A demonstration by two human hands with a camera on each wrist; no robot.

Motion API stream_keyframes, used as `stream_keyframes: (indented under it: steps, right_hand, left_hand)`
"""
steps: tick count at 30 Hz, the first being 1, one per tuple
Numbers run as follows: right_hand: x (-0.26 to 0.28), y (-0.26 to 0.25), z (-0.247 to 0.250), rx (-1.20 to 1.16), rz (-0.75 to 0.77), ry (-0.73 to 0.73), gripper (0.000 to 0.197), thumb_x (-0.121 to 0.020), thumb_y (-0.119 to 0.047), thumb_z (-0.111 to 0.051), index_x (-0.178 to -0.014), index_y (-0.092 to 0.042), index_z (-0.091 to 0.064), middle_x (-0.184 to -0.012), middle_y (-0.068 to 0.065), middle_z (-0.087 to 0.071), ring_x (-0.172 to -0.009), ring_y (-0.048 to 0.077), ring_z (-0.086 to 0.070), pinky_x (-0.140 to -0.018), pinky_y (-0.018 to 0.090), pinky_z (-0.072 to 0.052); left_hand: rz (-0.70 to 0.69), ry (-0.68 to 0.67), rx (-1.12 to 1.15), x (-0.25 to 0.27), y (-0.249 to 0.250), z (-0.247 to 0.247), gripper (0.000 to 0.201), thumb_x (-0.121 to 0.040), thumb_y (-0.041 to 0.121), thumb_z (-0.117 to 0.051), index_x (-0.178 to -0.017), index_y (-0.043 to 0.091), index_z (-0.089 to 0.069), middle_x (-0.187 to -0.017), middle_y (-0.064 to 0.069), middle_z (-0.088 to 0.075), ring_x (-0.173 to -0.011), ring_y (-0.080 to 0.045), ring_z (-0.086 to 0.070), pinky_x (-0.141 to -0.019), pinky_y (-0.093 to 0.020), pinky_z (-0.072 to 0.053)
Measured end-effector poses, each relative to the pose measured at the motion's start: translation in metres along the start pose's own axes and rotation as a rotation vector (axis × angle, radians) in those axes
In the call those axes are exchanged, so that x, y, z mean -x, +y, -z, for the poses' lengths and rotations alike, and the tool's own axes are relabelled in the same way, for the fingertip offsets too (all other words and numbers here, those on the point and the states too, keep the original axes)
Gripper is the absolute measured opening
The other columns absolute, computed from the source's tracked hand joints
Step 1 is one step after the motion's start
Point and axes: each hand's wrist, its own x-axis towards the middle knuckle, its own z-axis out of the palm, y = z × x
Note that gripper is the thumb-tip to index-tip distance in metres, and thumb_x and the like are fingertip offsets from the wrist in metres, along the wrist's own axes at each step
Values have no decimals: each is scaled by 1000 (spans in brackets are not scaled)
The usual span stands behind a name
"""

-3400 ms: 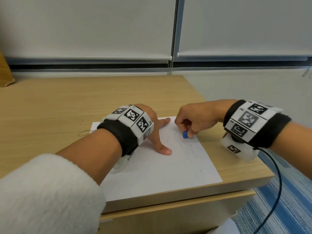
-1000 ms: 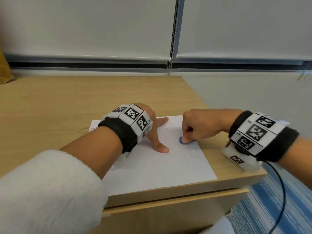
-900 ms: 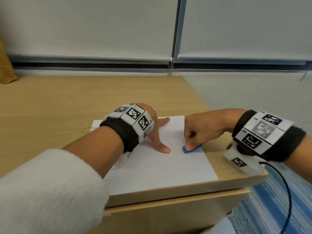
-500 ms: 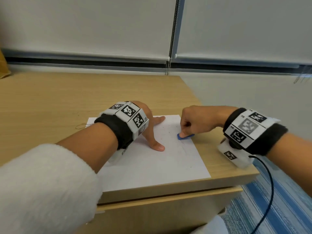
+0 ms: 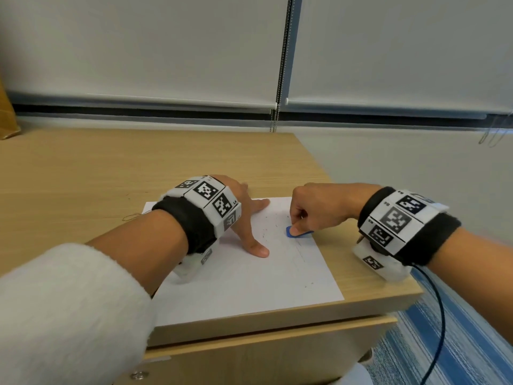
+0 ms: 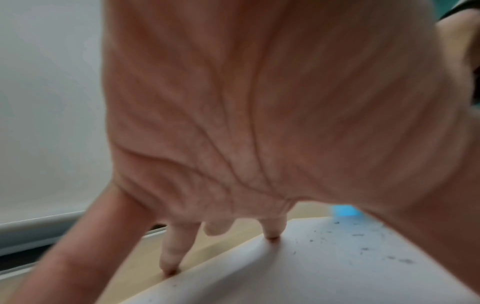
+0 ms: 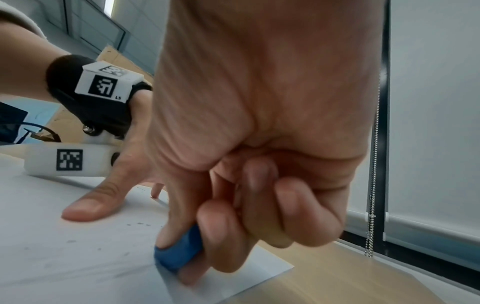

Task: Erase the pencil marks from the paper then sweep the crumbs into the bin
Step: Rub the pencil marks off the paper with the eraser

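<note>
A white sheet of paper (image 5: 249, 284) lies at the near right corner of the wooden desk (image 5: 83, 168). My left hand (image 5: 247, 215) presses flat on the sheet with spread straight fingers, thumb (image 7: 88, 207) pointing toward me. My right hand (image 5: 308, 215) pinches a blue eraser (image 5: 294, 233) between thumb and fingers and holds it down on the paper near its right edge. The eraser (image 7: 179, 251) shows close up in the right wrist view. Dark eraser crumbs (image 6: 363, 248) and faint pencil lines (image 5: 301, 254) dot the sheet around the eraser. No bin shows in any view.
The desk's right edge (image 5: 388, 273) drops off just past my right wrist, with blue striped carpet (image 5: 466, 345) below. A drawer front (image 5: 263, 354) sits under the near edge. Window blinds and a bead chain (image 5: 281, 65) stand behind the desk.
The right hand has rubbed the eraser back and forth over a small patch near the paper's right edge. The left hand has stayed pressed on the sheet. Pencil lines look fainter than earlier.
</note>
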Motion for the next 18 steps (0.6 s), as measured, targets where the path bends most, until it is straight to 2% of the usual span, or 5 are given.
stream_keyframes:
  steps: [4,9,13,15,18]
  right_hand:
    - [-8,1,3,32,5,-19,29,-87,-44,-62,-75,-18,-69,-70,-7,-61,-64,13,-53,-59,25,-43]
    - [-7,2,2,52,-7,-94,32,-90,-44,-57,-67,-22,-58,-69,-6,-57,-63,14,-50,-59,25,-41]
    - [-13,1,4,77,15,-7,38,-95,-40,-52,-62,-20,-49,-64,-4,-51,-58,14,-45,-54,25,-35]
    - [-14,-2,2,66,35,16,36,-94,-39,-52,-62,-22,-50,-65,-5,-51,-60,16,-47,-54,26,-36]
    - [-9,-14,-3,15,111,-62,30,-92,-39,-55,-67,-22,-56,-64,-7,-52,-60,14,-48,-57,27,-39]
  left_hand:
    - [-26,9,2,3,1,1,119,-63,84,-58,-150,43,13,-159,0,25,-146,-33,-20,-111,-50,-29]
    - [-176,7,91,4,4,3,105,-75,71,-62,-154,37,-2,-163,9,-6,-144,-20,-24,-112,-41,-26]
    - [-171,-28,91,2,3,1,111,-72,73,-63,-153,39,3,-162,15,-5,-142,-17,-27,-109,-38,-27]
    - [-144,-34,62,-2,2,-1,117,-67,77,-63,-154,36,4,-158,11,-21,-136,-19,-37,-107,-37,-33]
    - [-135,-28,53,-7,1,-7,124,-61,82,-63,-153,31,2,-132,7,-48,-116,-18,-49,-103,-39,-41]
